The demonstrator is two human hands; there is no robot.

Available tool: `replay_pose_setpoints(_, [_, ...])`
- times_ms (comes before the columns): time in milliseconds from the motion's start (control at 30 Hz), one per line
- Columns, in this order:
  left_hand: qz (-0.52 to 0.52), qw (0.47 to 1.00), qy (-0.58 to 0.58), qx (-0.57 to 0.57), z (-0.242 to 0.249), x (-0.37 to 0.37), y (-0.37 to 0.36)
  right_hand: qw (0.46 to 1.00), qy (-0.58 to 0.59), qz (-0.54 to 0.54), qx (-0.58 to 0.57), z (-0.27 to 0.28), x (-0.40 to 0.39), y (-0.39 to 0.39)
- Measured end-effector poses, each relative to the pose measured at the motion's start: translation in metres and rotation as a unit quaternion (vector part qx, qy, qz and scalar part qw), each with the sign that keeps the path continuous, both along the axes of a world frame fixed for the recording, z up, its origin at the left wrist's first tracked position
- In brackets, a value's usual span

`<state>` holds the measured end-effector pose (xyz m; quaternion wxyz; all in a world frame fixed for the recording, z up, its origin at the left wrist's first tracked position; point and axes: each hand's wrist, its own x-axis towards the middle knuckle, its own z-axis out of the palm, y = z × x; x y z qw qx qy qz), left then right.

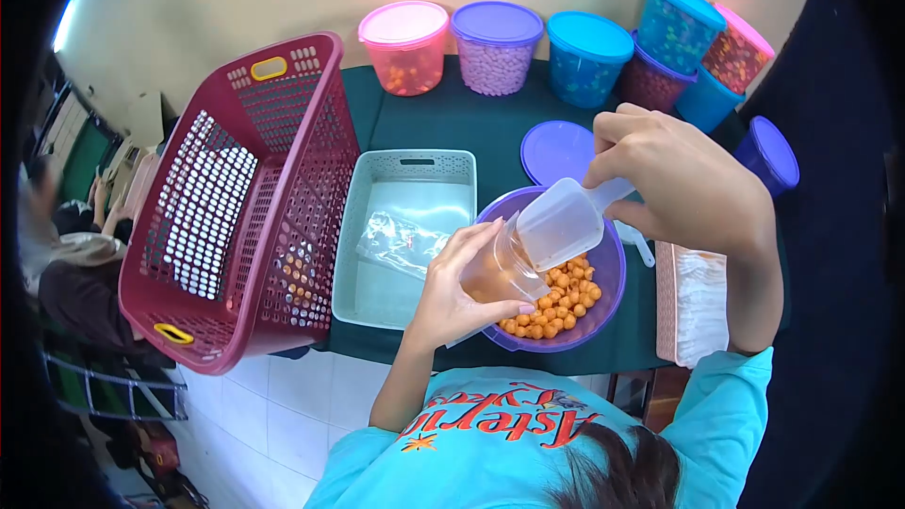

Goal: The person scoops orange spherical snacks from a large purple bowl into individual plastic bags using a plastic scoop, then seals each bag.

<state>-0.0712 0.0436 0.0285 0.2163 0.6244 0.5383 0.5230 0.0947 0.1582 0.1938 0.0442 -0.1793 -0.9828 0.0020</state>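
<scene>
My left hand (pixel 447 294) is closed around a clear plastic bag (pixel 497 269), tilted with its mouth up and to the right. My right hand (pixel 683 170) grips the handle of a translucent scoop (pixel 561 226). The scoop's front lip is at the mouth of the bag, and the scoop looks empty. Orange ball-shaped snacks (pixel 566 306) lie in a purple tub (pixel 615 297) below both hands. Part of the tub is hidden by the bag and scoop. Whether snacks are inside the bag is hard to see.
A pale green tray (pixel 353 292) with clear plastic bags (pixel 401 243) stands left, beside a tall maroon basket (pixel 283 198). Lidded tubs (pixel 495 47) line the back. A purple lid (pixel 556 153), white spoon (pixel 645 250) and pink basket (pixel 667 306) are near the tub. People (pixel 80 264) are at far left.
</scene>
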Motion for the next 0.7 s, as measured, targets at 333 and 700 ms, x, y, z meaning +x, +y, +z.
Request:
replay_pose_setpoints(333, [-0.122,0.864,-0.481,0.086,-0.054,-0.079,-0.004,0.988,-0.048,-0.140,0.046,-0.060,0.009,0.004])
replay_pose_setpoints(700, [-0.257,0.628,-0.734,0.005,-0.085,-0.054,-0.018,0.978,-0.099,-0.153,0.099,-0.183,0.007,0.008])
